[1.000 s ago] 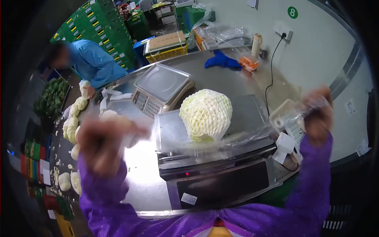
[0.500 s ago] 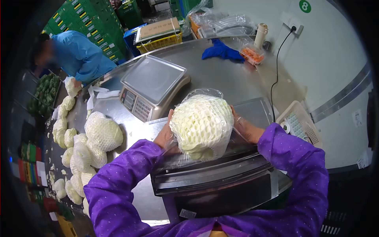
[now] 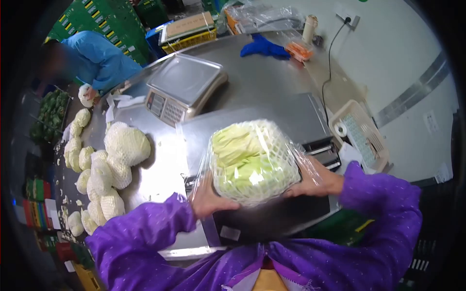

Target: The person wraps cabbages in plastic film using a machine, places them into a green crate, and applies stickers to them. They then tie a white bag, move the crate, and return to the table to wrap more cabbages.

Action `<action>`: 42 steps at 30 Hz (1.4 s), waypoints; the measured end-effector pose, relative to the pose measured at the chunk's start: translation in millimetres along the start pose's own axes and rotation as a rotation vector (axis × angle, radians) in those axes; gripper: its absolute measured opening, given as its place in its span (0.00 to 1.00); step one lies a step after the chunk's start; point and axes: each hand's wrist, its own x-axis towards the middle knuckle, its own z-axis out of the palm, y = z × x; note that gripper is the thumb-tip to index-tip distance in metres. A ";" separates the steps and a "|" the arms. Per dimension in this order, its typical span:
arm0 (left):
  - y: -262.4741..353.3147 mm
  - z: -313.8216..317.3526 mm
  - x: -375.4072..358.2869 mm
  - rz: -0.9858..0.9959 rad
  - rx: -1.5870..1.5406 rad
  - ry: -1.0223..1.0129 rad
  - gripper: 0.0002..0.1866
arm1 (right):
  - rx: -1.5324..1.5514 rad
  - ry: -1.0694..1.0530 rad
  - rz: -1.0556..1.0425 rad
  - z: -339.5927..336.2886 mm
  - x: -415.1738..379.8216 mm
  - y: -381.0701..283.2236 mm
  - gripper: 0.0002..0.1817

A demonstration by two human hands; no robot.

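Between my two hands is a cabbage (image 3: 252, 160) in a white foam net, covered by clear plastic film. Pale green leaves show through an opening on its upper left side. My left hand (image 3: 211, 198) grips the lower left side, thumb along the bottom edge. On the other side my right hand (image 3: 315, 178) presses the film against the cabbage, fingers partly hidden beneath. Below the cabbage lies the dark front of a wrapping machine (image 3: 272, 218), with a flat metal plate (image 3: 204, 128) behind it.
Several net-covered cabbages (image 3: 127, 145) are piled on the left. A weighing scale (image 3: 187, 80) stands behind the plate. A plastic basket (image 3: 352, 109) holding a tape roll sits at right, near a black cable (image 3: 330, 63). A co-worker in blue (image 3: 104, 60) bends over the far left side.
Both hands have brought the cabbage nearer my body and tipped it, so its leafy opening now faces up. The film has been drawn tighter around it. The camera view has shifted slightly.
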 end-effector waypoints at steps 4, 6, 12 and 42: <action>-25.3 74.2 -84.7 -0.387 -0.497 -0.074 0.47 | 0.107 -0.162 0.371 48.0 -73.5 -19.1 0.44; -46.4 95.8 -110.9 -0.571 -0.765 -0.149 0.44 | 0.264 -0.184 0.458 63.1 -89.2 -27.6 0.43; -95.7 100.6 -102.2 -0.754 -0.872 -0.198 0.43 | 0.583 -0.136 0.683 96.8 -90.2 33.9 0.43; -177.8 116.3 -98.2 -0.009 0.518 1.160 0.13 | -0.241 0.990 0.035 136.4 -96.5 143.5 0.11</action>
